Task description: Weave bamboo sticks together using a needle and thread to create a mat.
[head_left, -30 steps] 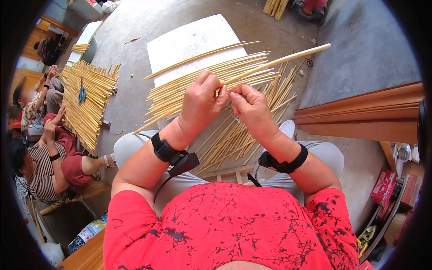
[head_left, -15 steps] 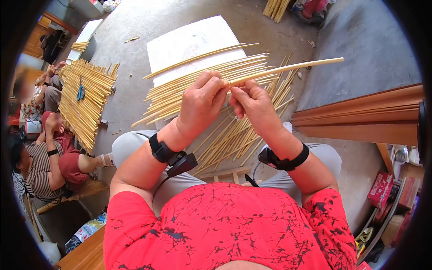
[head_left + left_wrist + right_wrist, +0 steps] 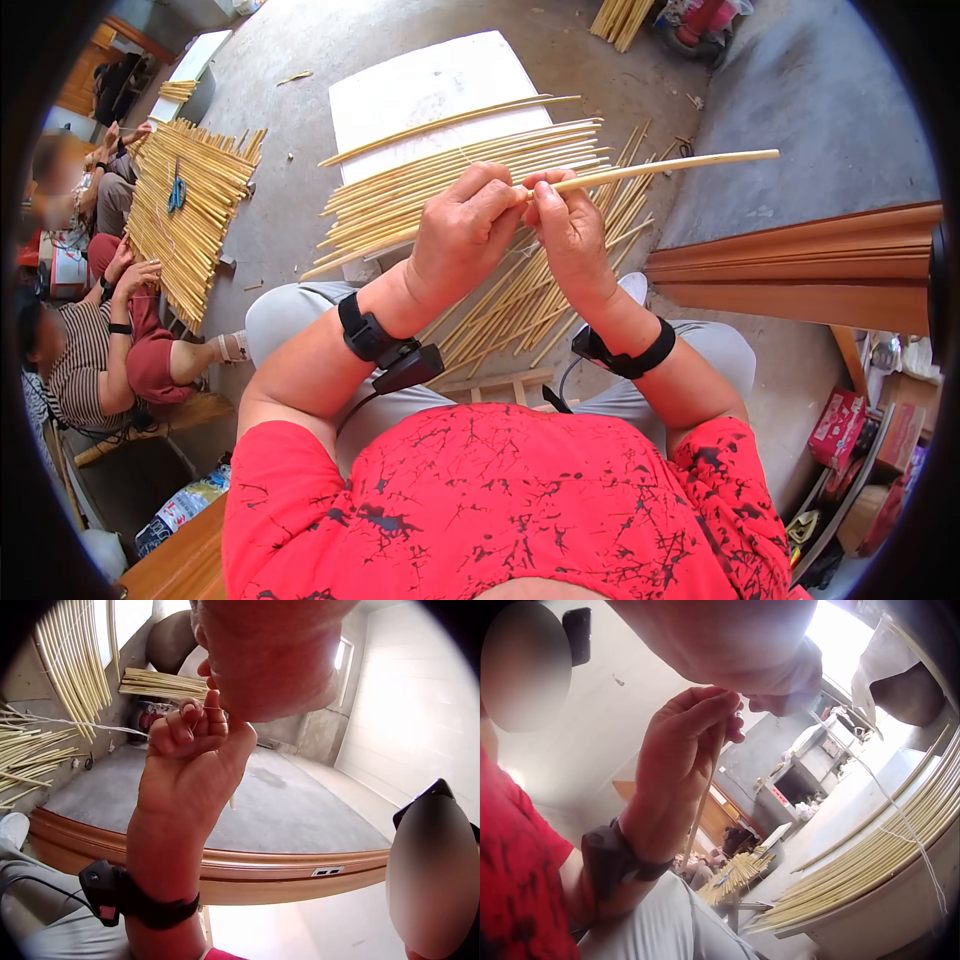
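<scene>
A long pale stick (image 3: 690,162) extends to the right from both hands, nearly level. The left hand (image 3: 462,240) pinches it between thumb and curled fingers; in the right wrist view, more of the stick (image 3: 707,791) slants down below the left hand (image 3: 676,750). Close beside it, the right hand (image 3: 572,245) grips the stick, thumb on top. A thin white thread (image 3: 97,726) leads to the curled fingers of the right hand (image 3: 187,769) in the left wrist view. The exact contact between fingertips, thread and stick is partly hidden.
Thin sticks lie in a row (image 3: 400,195) across a white board (image 3: 430,85), with loose ones (image 3: 535,305) on the floor. Two seated people are at the left by a stick mat (image 3: 185,225) with blue scissors (image 3: 177,192). A wooden frame edge (image 3: 800,265) stands right.
The stick's right end has swung lower and farther right, leaving it flatter. The right hand's thumb has come up onto the stick, and both hands have shifted slightly right.
</scene>
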A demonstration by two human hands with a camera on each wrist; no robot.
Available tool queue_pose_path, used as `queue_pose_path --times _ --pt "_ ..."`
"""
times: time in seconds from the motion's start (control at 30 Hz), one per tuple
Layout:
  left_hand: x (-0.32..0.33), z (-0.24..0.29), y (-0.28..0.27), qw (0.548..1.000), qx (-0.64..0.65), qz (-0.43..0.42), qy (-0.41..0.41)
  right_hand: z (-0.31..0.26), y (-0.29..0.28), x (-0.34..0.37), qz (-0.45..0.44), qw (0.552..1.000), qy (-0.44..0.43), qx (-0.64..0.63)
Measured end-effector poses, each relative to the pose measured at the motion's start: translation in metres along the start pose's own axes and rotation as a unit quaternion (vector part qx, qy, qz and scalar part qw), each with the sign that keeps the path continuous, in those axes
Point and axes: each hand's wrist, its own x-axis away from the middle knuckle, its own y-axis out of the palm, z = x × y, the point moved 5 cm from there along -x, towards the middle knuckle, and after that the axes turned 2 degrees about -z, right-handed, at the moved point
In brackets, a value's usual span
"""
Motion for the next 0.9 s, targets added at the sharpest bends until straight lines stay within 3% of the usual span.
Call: queue_pose_path --times 0.2,0.3,0.37,0.4,0.43,0.47,0.5,0.57,0.6,0.63,0.73,0.9 --pt "0.005 0.001 0.003 1.000 -0.001 -0.002 0.004 -0.004 0.004 0.006 0.026 0.999 0.015 -0.040" --pt "0.005 -0.003 0.003 1.000 0.002 -0.017 -0.020 -0.002 0.001 0.004 0.002 0.992 0.069 -0.109" --pt "0.004 -0.009 0.002 0.999 0.007 -0.021 -0.041 -0.004 0.003 0.000 -0.043 0.974 0.175 -0.138" --pt "0.003 -0.014 0.002 0.999 -0.005 -0.020 -0.040 -0.012 -0.004 -0.001 -0.044 0.974 0.175 -0.137" --pt "0.002 -0.017 0.002 0.999 -0.016 -0.019 -0.040 -0.030 -0.012 -0.004 -0.098 0.981 0.058 0.160" --pt "0.002 -0.018 0.003 0.999 -0.016 -0.018 -0.041 -0.044 -0.012 -0.004 -0.142 0.884 -0.066 0.440" --pt "0.002 -0.019 0.003 0.999 -0.015 -0.017 -0.037 -0.046 -0.014 -0.005 -0.144 0.884 -0.066 0.441" --pt "0.002 -0.018 0.005 0.999 -0.012 -0.016 -0.033 -0.079 -0.022 0.002 0.025 0.842 -0.332 0.424" --pt "0.002 -0.015 0.007 0.999 -0.014 -0.029 -0.028 -0.091 -0.018 0.001 0.048 0.803 -0.421 0.418" --pt "0.002 -0.012 0.009 0.999 -0.016 -0.042 -0.023 -0.091 -0.017 0.000 0.050 0.803 -0.420 0.420" --pt "0.004 -0.010 0.013 0.999 -0.008 -0.038 -0.004 -0.070 -0.007 -0.008 -0.093 0.809 -0.362 0.453" --pt "0.009 -0.008 0.013 0.999 -0.013 -0.038 0.010 -0.056 -0.006 -0.007 -0.122 0.851 -0.302 0.411"
